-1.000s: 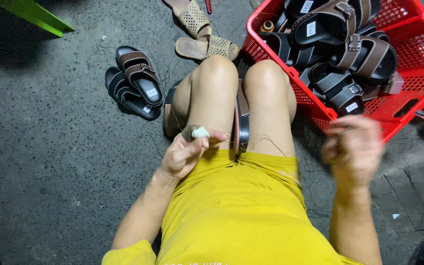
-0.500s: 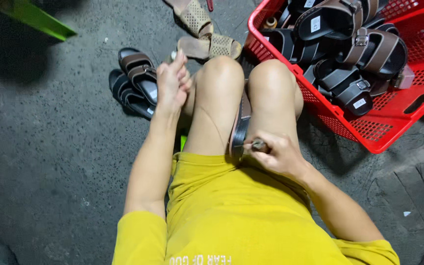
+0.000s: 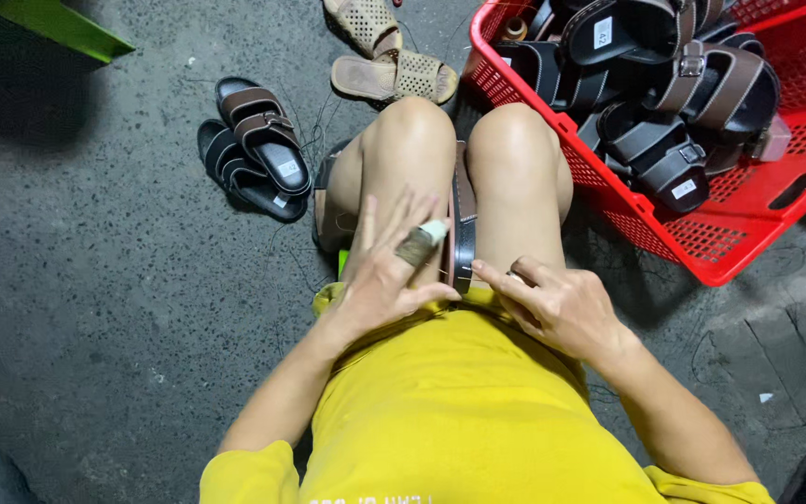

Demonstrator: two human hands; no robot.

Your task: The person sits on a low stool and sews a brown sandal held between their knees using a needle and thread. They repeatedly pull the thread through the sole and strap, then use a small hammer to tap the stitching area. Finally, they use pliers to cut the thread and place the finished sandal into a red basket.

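A dark sandal (image 3: 462, 224) stands on edge between the person's knees. The left hand (image 3: 386, 275) lies spread on the left thigh, a wrapped finger touching the sandal; the right hand (image 3: 557, 303) pinches at its near end. A red basket (image 3: 701, 238) of sandals sits at the right, and a dark pair (image 3: 256, 149) lies on the concrete floor (image 3: 95, 280) at the left

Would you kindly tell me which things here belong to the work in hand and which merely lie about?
In hand: left hand, right hand, dark sandal clamped between the knees.

Lying about: red basket of sandals, dark pair on the floor, tan pair.
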